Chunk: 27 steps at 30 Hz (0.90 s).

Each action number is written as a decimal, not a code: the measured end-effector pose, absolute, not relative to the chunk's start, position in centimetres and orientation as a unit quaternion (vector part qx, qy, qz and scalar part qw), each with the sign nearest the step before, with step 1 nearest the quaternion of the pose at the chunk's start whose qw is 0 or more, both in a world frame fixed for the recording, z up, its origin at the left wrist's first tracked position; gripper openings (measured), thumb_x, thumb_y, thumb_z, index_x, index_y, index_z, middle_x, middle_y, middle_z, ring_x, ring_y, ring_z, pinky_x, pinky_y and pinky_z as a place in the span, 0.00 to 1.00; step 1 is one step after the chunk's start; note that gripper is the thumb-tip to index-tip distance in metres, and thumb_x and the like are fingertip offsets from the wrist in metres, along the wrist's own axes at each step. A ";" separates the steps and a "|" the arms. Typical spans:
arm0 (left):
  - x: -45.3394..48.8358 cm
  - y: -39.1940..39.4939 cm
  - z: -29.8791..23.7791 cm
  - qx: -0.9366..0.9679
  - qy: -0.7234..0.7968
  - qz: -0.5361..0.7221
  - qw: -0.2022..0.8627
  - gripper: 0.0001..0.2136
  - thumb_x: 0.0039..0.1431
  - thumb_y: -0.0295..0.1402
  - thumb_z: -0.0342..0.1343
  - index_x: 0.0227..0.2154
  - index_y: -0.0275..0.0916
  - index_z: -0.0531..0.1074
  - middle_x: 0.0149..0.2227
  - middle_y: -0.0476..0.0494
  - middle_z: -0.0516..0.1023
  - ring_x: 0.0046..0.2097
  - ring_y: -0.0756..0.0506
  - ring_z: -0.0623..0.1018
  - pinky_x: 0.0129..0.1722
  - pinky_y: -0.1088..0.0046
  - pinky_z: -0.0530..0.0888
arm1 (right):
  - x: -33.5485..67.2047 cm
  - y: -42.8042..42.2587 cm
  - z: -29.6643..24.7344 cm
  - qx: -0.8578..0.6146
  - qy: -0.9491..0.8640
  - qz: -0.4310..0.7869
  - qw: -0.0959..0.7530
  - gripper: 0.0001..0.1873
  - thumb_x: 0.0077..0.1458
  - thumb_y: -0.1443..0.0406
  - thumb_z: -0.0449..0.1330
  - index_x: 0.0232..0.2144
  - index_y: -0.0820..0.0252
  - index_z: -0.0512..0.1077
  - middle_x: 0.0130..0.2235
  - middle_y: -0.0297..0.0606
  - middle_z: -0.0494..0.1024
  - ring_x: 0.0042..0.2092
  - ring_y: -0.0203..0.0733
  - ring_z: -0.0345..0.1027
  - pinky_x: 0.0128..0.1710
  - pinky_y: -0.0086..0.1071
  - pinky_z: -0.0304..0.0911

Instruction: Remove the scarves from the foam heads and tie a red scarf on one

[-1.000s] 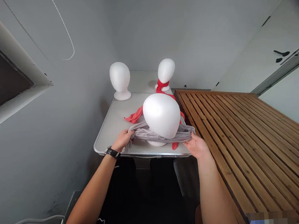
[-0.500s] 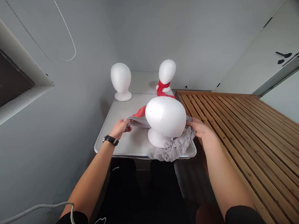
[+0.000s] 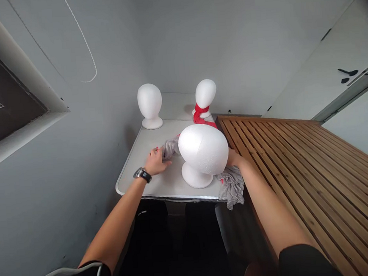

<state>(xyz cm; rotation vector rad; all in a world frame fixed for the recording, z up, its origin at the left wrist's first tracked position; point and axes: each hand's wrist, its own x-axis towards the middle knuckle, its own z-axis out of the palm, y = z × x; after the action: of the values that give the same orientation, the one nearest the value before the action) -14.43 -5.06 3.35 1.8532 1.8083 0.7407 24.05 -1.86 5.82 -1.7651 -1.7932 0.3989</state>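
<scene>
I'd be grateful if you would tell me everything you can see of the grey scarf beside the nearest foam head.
The grey scarf is a soft, thin-looking, mottled light grey fabric, loosely crumpled. One bunched part hangs over the near edge of the white table, right of the foam mannequin head. Another small bunch sits left of the head, held by the left hand. The right hand is just above the right part, but contact is unclear. The stretch between the two parts is hidden by the head.
</scene>
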 end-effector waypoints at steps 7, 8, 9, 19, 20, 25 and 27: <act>-7.0 -13.7 0.6 0.731 0.525 0.387 0.200 0.33 0.62 0.44 0.66 0.67 0.41 0.66 0.62 0.28 0.71 0.64 0.29 0.71 0.64 0.44 0.70 | 21.0 -8.6 0.4 -0.577 -0.661 0.255 0.407 0.37 0.44 0.65 0.75 0.58 0.55 0.73 0.62 0.49 0.75 0.68 0.60 0.64 0.66 0.52 0.64; -5.9 -14.3 0.4 0.728 0.512 0.399 0.222 0.34 0.62 0.45 0.66 0.68 0.41 0.65 0.62 0.28 0.71 0.64 0.29 0.72 0.64 0.44 0.71 | 20.0 -9.5 -0.1 -0.570 -0.646 0.278 0.426 0.32 0.45 0.64 0.74 0.54 0.53 0.75 0.58 0.47 0.78 0.65 0.59 0.68 0.62 0.51 0.68; -4.9 -14.7 0.4 0.720 0.507 0.413 0.233 0.36 0.61 0.45 0.67 0.68 0.41 0.64 0.62 0.28 0.72 0.64 0.28 0.72 0.63 0.44 0.72 | 18.8 -10.6 -0.5 -0.563 -0.634 0.293 0.441 0.27 0.47 0.63 0.73 0.51 0.52 0.76 0.54 0.46 0.80 0.62 0.58 0.70 0.60 0.50 0.70; -11.6 -14.5 2.6 0.697 0.566 0.398 0.188 0.30 0.48 0.46 0.72 0.53 0.43 0.77 0.59 0.33 0.79 0.66 0.25 0.71 0.66 0.46 0.69 | 10.3 -18.0 -2.3 -0.540 -0.750 0.120 0.363 0.20 0.67 0.68 0.52 0.58 0.52 0.73 0.60 0.48 0.77 0.67 0.57 0.66 0.65 0.56 0.56; -13.6 -13.6 2.9 0.690 0.579 0.398 0.174 0.31 0.47 0.47 0.72 0.54 0.42 0.77 0.59 0.33 0.79 0.67 0.25 0.70 0.68 0.45 0.67 | 10.3 -18.1 -2.5 -0.539 -0.753 0.108 0.363 0.21 0.68 0.67 0.52 0.60 0.52 0.71 0.62 0.48 0.75 0.69 0.57 0.64 0.66 0.56 0.55; -22.9 -5.6 5.7 0.662 0.562 0.486 0.099 0.28 0.54 0.48 0.69 0.51 0.34 0.74 0.52 0.38 0.81 0.65 0.33 0.73 0.72 0.49 0.63 | 10.6 -18.0 -3.4 -0.529 -0.764 0.093 0.359 0.19 0.70 0.64 0.52 0.59 0.54 0.72 0.63 0.50 0.73 0.69 0.57 0.64 0.67 0.56 0.53; -24.8 -2.4 6.8 0.649 0.568 0.497 0.100 0.27 0.55 0.48 0.70 0.49 0.33 0.73 0.49 0.41 0.81 0.63 0.35 0.73 0.70 0.51 0.66 | 10.6 -18.0 -3.6 -0.529 -0.763 0.091 0.361 0.19 0.70 0.64 0.53 0.59 0.54 0.73 0.62 0.49 0.74 0.67 0.57 0.67 0.67 0.56 0.54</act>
<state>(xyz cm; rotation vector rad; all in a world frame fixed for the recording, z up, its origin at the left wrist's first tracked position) -24.84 -2.43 6.82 1.9179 1.6780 1.4679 10.60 -18.01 -3.56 -1.3623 -1.9652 0.2332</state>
